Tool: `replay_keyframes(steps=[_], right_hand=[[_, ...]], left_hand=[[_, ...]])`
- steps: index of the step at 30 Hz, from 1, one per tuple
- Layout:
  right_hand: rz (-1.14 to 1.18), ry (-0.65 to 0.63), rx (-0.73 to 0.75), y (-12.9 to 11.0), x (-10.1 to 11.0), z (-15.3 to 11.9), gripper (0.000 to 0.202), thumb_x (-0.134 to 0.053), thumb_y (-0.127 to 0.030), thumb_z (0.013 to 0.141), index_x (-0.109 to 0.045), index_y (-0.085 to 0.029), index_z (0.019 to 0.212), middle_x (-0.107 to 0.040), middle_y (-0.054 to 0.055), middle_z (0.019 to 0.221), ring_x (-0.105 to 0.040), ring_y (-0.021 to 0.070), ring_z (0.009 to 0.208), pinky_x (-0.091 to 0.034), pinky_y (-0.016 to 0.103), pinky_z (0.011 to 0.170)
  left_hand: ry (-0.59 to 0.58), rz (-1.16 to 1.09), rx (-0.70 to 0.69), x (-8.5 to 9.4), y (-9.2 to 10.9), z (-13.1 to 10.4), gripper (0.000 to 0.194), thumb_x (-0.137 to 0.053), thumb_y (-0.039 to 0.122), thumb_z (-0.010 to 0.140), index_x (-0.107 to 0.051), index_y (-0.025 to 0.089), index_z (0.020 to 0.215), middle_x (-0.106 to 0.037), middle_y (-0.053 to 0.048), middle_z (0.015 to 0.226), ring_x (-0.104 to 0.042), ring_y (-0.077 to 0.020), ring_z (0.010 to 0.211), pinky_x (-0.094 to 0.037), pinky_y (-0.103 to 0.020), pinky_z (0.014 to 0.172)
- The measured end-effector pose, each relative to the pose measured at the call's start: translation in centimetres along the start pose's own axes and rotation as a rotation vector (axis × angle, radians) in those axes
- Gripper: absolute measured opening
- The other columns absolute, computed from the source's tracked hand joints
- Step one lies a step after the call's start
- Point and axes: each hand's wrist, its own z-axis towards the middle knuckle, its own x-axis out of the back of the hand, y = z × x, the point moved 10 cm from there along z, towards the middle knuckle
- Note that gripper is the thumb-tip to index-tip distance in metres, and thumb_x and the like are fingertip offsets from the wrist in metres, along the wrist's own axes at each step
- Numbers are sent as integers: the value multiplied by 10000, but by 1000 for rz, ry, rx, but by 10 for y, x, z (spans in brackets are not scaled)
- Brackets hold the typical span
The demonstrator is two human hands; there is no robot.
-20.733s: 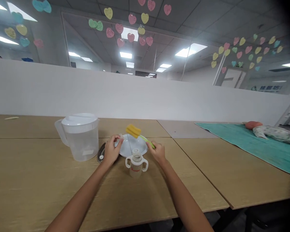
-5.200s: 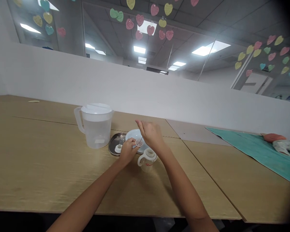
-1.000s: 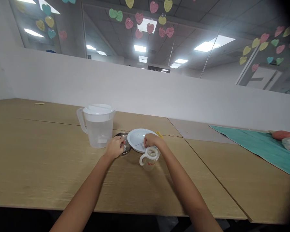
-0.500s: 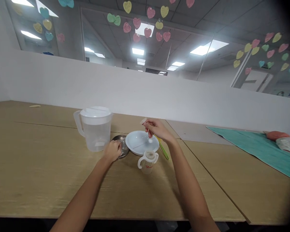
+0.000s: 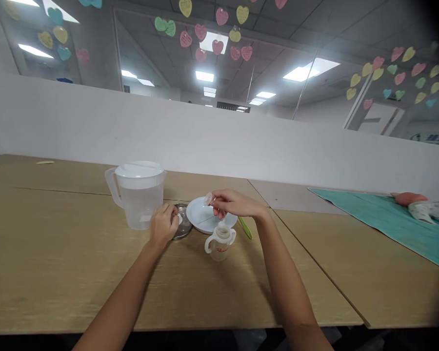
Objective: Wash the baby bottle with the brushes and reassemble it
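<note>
Cool, flat light — the ceiling lamps (image 5: 310, 72) glare white at 10, 12 and between 1 and 2 o'clock, the last ringed with haze. Faint, soft-edged shadow falls on the tabletop (image 5: 190, 297) toward 7 o'clock. Black swallows the frame's edge at 2 and 4 o'clock, and the wide lens slants straight lines. The clear piece (image 5: 208, 199) in the right hand (image 5: 231, 201) looks soft — lettering (image 5: 438, 138) near 3 o'clock, softer.

Tabletop (image 5: 208, 297) before the bottle (image 5: 218, 250) leaves room to pass; behind, the plate (image 5: 198, 215) obstructs.
</note>
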Motion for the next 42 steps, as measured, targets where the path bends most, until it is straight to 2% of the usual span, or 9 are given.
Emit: replay_keyframes(steps=[5, 10, 16, 22, 24, 27, 32, 37, 42], right_hand=[[-287, -117, -66, 15, -9, 2, 114, -597, -247, 693, -535, -158, 729, -550, -28, 679, -486, 85, 607, -347, 179, 514], [-510, -100, -197, 35, -2, 3, 265, -717, -283, 554, -567, -170, 741, -506, -51, 643, -430, 79, 557, -279, 190, 466], [-372, -102, -221, 32, -2, 0, 571, -752, -411, 550, -590, -173, 1043, -624, 36, 928, -571, 160, 797, -422, 226, 637], [-243, 111, -7, 13, 0, 16, 883, -716, -489, 607, -303, -238, 1346, -519, 83, 1190, -545, 183, 964, -445, 270, 755], [-269, 78, 65, 11, -10, 25, 722, -697, -472, 639, -413, -232, 1257, -566, 48, 1099, -550, 168, 905, -439, 259, 726], [-288, 70, 113, 12, -20, 35, 435, -637, -435, 711, -528, -200, 1061, -603, 6, 904, -547, 144, 789, -424, 244, 671], [-251, 194, 147, 6, -16, 41, 345, -633, -370, 714, -546, -183, 991, -588, -13, 812, -524, 122, 712, -409, 229, 641], [-113, 214, 215, -4, -17, 41, 363, -645, -283, 687, -574, -191, 1031, -590, -20, 824, -520, 108, 709, -414, 213, 645], [42, 187, 245, -5, -19, 42, 454, -662, -295, 670, -572, -185, 1101, -606, -5, 853, -540, 111, 737, -430, 220, 670]], left_hand=[[19, -7, -4, 1, 2, -1, 119, -411, 165, 747, -525, 183, 778, -558, -34, 777, -502, -180, 716, -359, -284, 661], [49, -92, -51, 4, 8, -3, 160, -402, 163, 783, -550, 183, 842, -570, -47, 842, -527, -190, 804, -402, -294, 741], [191, -259, -62, 16, 27, -3, 193, -398, 228, 870, -531, 186, 1002, -565, -71, 972, -531, -191, 937, -416, -311, 859], [221, -412, -115, 21, 65, -13, 186, -415, 241, 883, -539, 193, 1014, -549, -83, 1085, -512, -186, 1049, -395, -327, 938], [208, -515, -43, 19, 63, -13, 187, -439, 270, 876, -541, 196, 1015, -575, -76, 1083, -523, -187, 1049, -398, -336, 939], [222, -813, 212, 7, 39, -11, 227, -487, 340, 848, -547, 185, 1003, -619, -68, 1029, -569, -187, 982, -440, -329, 875], [173, -1387, 515, -27, 13, -5, 290, -645, 367, 719, -587, 144, 895, -654, -54, 898, -608, -150, 831, -472, -245, 738], [167, -1630, 612, -33, 9, -2, 267, -724, 313, 640, -624, 132, 808, -649, -25, 844, -597, -92, 759, -456, -184, 709], [148, -1582, 623, -28, 5, 0, 290, -730, 319, 636, -626, 134, 833, -662, -28, 827, -606, -95, 743, -456, -187, 697]])
